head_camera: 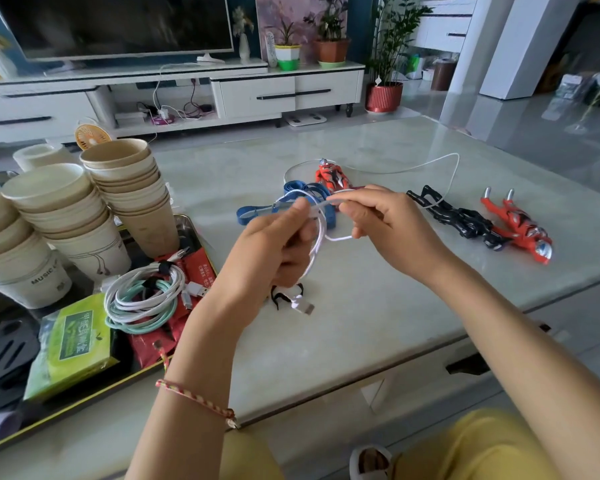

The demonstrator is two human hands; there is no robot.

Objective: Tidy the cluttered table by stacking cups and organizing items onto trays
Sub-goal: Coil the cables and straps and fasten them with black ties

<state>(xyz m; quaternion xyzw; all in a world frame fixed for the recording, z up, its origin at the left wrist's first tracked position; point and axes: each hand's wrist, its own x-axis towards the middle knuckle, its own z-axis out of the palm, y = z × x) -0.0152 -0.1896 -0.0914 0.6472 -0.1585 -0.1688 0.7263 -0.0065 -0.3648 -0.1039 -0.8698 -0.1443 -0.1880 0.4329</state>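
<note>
Both hands are raised over the middle of the pale table [378, 313]. My left hand [274, 251] grips loops of a white cable [317, 247], whose USB plug hangs below the hand. My right hand [385, 220] pinches the same cable where it leaves the loops; its loose end trails far across the table. On the left a dark tray [84, 396] holds stacks of paper cups [132, 188], coiled white and mint cables [142, 299], red packets and a green packet [73, 344].
A blue strap [257, 211] lies behind my hands next to a red toy figure [331, 176]. A black figure [458, 218] and another red figure [520, 226] lie at the right. A small black tie lies under the left hand. A TV stand is beyond.
</note>
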